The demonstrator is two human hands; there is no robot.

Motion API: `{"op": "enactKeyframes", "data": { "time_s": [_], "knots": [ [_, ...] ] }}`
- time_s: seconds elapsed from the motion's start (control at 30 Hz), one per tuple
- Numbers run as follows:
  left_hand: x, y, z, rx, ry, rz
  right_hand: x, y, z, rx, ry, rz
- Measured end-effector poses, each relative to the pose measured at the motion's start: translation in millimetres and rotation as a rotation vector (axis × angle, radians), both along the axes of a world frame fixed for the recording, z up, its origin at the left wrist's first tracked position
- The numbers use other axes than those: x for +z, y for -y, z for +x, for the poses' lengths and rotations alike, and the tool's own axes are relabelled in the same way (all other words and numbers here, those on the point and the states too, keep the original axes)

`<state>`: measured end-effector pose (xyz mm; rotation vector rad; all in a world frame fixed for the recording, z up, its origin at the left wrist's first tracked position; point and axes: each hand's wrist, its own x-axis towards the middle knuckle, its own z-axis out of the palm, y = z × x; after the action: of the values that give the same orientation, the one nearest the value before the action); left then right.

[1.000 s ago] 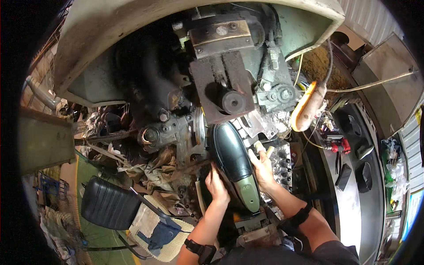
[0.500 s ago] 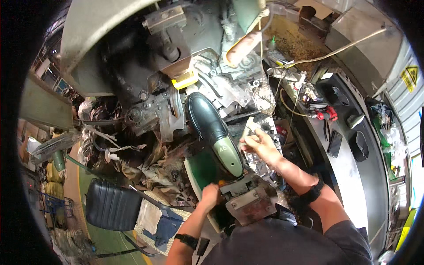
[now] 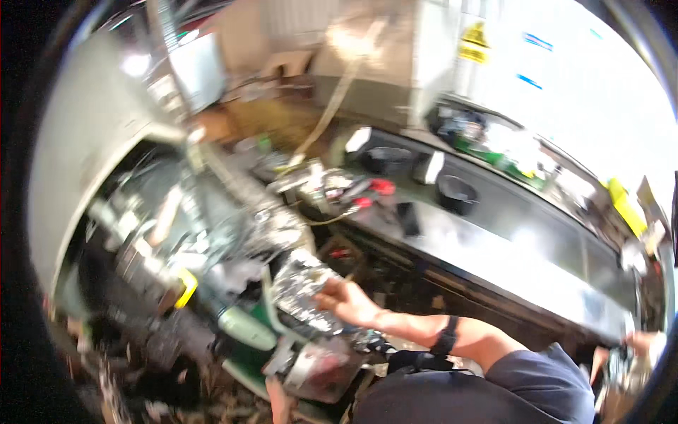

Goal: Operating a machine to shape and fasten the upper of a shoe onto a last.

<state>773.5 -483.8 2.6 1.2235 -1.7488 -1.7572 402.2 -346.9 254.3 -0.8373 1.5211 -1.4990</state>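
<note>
Motion blurs the whole head view. My right hand (image 3: 345, 302) is over the crumpled silver foil-like covering (image 3: 300, 279) on the machine's side; its fingers are smeared, and I cannot tell whether it holds anything. Low in the picture, my left hand (image 3: 279, 403) is beside the metal block (image 3: 321, 371) at the machine's front, its fingers mostly hidden. The pale green shoe last (image 3: 247, 329) lies tilted in the machine, left of that block. The black shoe upper on its far end is too blurred to make out clearly.
A long metal bench (image 3: 487, 244) runs along the right, bearing black shoe parts (image 3: 457, 193), a dark flat phone-like object (image 3: 408, 219) and a red-handled tool (image 3: 381, 186). The yellow machine part (image 3: 186, 287) stands left of the last. A large pale machine housing (image 3: 92, 155) rises at the left.
My view has swung to the right, so the machine appears farther left and more bench shows. The right hand has left the pale knob-like lever it was near and is over the foil-like covering.
</note>
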Motion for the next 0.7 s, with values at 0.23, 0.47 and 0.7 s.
{"op": "enactKeyframes", "data": {
  "time_s": [0.23, 0.47, 0.7],
  "knots": [
    [170.1, -74.9, 25.5, 0.088, 0.316, -0.332, 14.3, -68.4, 8.8, 0.011, -0.266, -0.002],
    [290.8, -74.1, -88.0, 0.347, -0.078, -0.362, 35.1, -92.4, 56.4, 0.384, -0.535, -0.581],
    [335.7, -93.4, -198.0, 0.362, -0.541, 0.128, 31.3, -131.7, 27.6, 0.191, -1.01, -1.129]
  ]
}}
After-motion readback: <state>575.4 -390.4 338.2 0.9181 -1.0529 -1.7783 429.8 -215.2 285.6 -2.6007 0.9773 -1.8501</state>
